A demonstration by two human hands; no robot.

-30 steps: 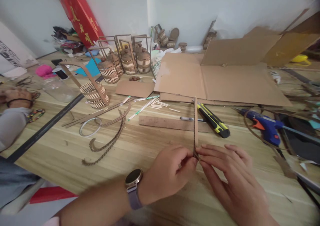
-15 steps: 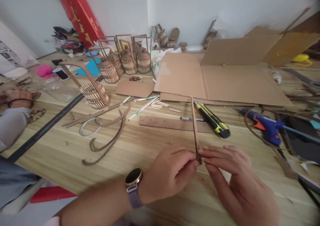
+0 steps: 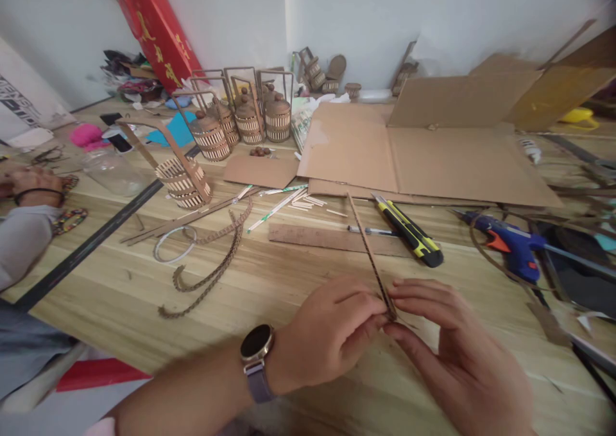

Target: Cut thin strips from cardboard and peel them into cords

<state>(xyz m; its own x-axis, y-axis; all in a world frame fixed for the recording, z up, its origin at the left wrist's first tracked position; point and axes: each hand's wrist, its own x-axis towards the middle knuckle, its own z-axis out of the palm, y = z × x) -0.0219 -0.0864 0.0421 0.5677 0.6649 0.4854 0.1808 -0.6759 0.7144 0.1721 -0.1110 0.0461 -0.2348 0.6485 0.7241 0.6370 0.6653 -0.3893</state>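
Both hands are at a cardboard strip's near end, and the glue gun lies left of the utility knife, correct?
No: in the head view, the blue glue gun lies right of the utility knife. The left hand and right hand are at the near end of the cardboard strip.

Pink yarn (image 3: 85, 135) near a clear jar (image 3: 113, 171), red gold-lettered container (image 3: 156, 34) behind.

Two bare hands, the left hand (image 3: 332, 333) wearing a watch (image 3: 256, 344), pinch the near end of a thin cardboard strip (image 3: 368, 250) above a wooden table (image 3: 231, 359). Just beyond lie a yellow and black cutter (image 3: 409, 230) and a pen (image 3: 373, 230), with a blue glue gun (image 3: 514, 243) near the right hand (image 3: 462, 352). Small lidded baskets (image 3: 248, 121) with tall handles stand further back.
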